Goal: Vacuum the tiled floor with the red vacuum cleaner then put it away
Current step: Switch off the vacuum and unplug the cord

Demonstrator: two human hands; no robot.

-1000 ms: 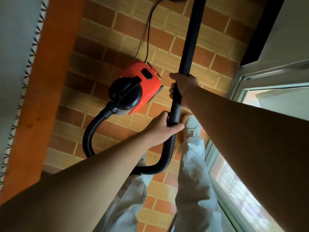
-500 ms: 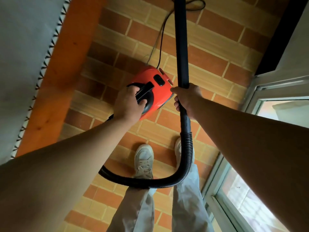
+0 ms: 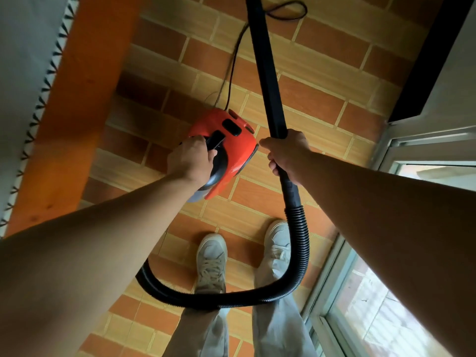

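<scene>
The red vacuum cleaner (image 3: 233, 145) hangs above the tiled floor (image 3: 322, 81), tilted, with its black carry handle uppermost. My left hand (image 3: 190, 161) grips that handle. My right hand (image 3: 286, 150) grips the black wand (image 3: 266, 73), which runs up out of the top of the view. Below my right hand the ribbed black hose (image 3: 298, 253) loops down in front of my legs and back toward the cleaner. The black power cord (image 3: 233, 65) trails away from the cleaner's far end across the tiles.
An orange wooden beam (image 3: 77, 99) and a grey patterned fabric (image 3: 23, 60) run along the left. A window with a white frame (image 3: 334, 292) lines the right side, with a dark frame (image 3: 422, 63) above it. My two grey sneakers (image 3: 211, 261) stand on the tiles.
My left hand left the hose end and took the cleaner's carry handle. The cleaner has tilted and risen from the floor. My right hand has kept its grip on the wand.
</scene>
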